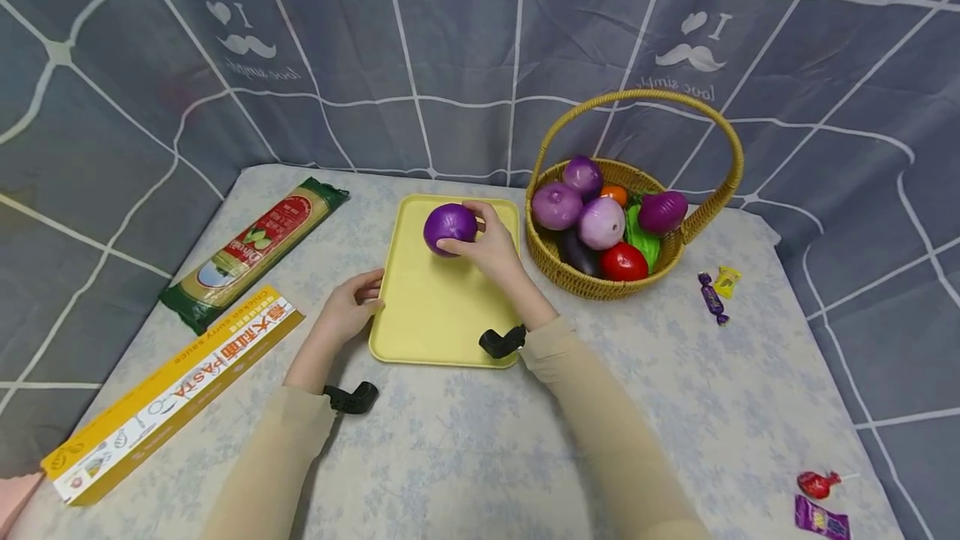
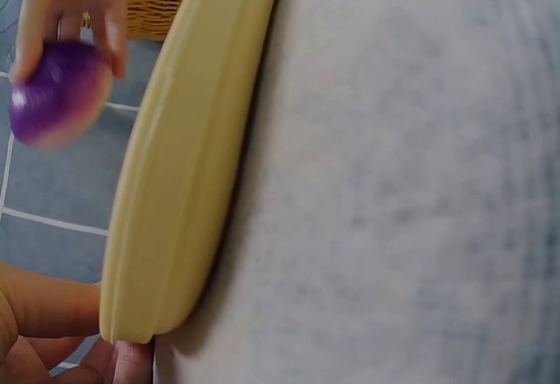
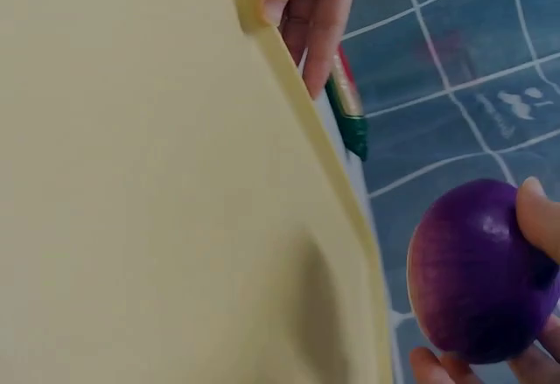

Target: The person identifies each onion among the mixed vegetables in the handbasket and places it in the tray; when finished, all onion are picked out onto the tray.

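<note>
My right hand [image 1: 492, 247] holds a shiny purple onion [image 1: 448, 225] over the far part of a yellow tray [image 1: 435, 319]. Thumb and fingers grip it from the right side; in the right wrist view the onion [image 3: 477, 270] hangs above the tray surface, with a shadow below. At the tray's left edge, my left hand [image 1: 351, 307] pinches the rim, thumb on top and fingers beneath, as the right wrist view shows. The left wrist view has the tray [image 2: 188, 148] side-on, with the onion [image 2: 61, 95] raised beyond it, pale pink on its lower side.
A wicker basket [image 1: 577, 283] with a tall handle, full of vegetables, stands right of the tray. A pasta packet [image 1: 255, 252] and a long pasta box [image 1: 172, 394] lie to the left. Wrapped candies [image 1: 712, 298] and a red lollipop [image 1: 817, 484] lie right. A grey curtain [image 1: 465, 48] hangs behind.
</note>
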Available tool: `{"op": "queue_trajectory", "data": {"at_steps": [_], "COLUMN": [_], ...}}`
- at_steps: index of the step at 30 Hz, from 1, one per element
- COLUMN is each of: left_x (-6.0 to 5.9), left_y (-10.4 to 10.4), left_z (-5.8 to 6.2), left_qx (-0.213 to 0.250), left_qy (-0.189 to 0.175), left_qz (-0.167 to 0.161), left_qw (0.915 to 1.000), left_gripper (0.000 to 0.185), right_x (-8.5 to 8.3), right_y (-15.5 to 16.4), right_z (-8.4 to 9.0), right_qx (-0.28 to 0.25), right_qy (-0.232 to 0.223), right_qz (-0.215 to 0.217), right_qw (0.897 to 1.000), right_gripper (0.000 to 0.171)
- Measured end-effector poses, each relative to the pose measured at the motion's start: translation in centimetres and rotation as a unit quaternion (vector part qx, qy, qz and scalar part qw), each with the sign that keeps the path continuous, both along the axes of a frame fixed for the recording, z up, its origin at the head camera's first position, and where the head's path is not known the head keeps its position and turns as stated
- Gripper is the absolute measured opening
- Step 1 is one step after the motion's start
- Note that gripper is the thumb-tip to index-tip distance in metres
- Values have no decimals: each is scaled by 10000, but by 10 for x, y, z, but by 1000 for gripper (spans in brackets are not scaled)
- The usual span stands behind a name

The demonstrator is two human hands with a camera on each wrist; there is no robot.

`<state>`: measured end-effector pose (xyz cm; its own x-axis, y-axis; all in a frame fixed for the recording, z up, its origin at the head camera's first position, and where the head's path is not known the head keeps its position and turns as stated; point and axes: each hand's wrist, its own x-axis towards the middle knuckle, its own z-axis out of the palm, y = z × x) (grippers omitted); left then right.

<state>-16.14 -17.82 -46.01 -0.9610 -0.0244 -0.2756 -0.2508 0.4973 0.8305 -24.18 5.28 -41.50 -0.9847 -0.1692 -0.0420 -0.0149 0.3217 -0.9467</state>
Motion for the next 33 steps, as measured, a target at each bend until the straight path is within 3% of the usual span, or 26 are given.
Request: {"op": "queue_trajectory", "data": {"at_steps": [10, 19, 33], "left_x": [2, 1, 0], "left_y": [-4, -1, -2], "left_z": [0, -1, -2], "left_qx": [75, 77, 102], "left_qy": [-55, -9, 21], "left_qz": [-28, 10, -49], "left_qw": [10000, 10000, 9999], "left_gripper": [55, 54, 55], "right_x": [-23, -29, -32], "right_y": [-34, -47, -46], "right_z": [-20, -27, -32], "right_qx": [600, 1260, 1402], "right_qy": [18, 60, -101], "right_qz": [-17, -201, -6], "right_qw": [9982, 9918, 9901], "right_gripper": [77, 80, 92]}}
